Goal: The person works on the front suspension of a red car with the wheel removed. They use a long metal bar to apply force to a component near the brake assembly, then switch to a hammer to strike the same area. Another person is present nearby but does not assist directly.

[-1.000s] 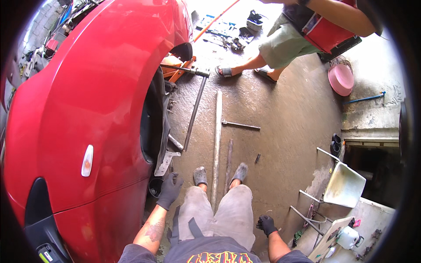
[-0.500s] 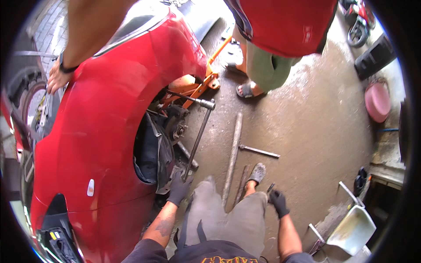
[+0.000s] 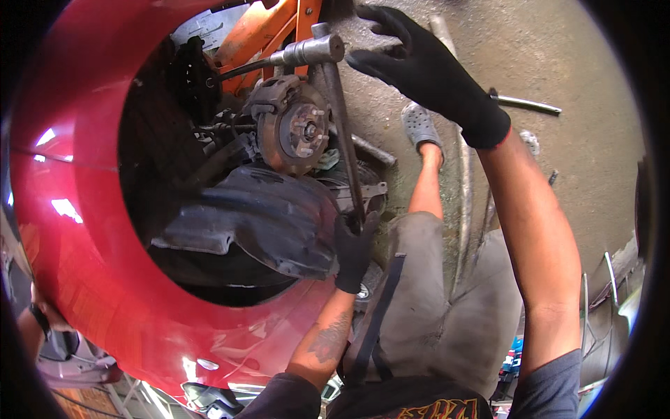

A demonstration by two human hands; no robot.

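My left hand (image 3: 353,248), in a black glove, is wrapped round the lower end of a long steel sliding-bar wrench handle (image 3: 341,133). The bar passes through a thick drive head (image 3: 313,50), from which a thin shaft runs into the red car's wheel arch. My right hand (image 3: 419,70), also gloved in black, is raised beside the drive head, its fingers apart and nothing in them. Below the shaft sit the bare wheel hub with studs (image 3: 307,130) and a brake caliper (image 3: 273,94). A loose dark wheel-arch liner (image 3: 258,216) hangs close to my left hand.
An orange jack (image 3: 258,35) stands beyond the hub. On the wet floor lie a long metal pipe (image 3: 465,181) and a steel wrench handle (image 3: 529,105). The red fender (image 3: 77,230) curves along the left, where another person's hand (image 3: 52,311) rests.
My view has come closer to the wheel arch. My right hand has risen from beside my knee to the drive head, while my left hand stays on the bar.
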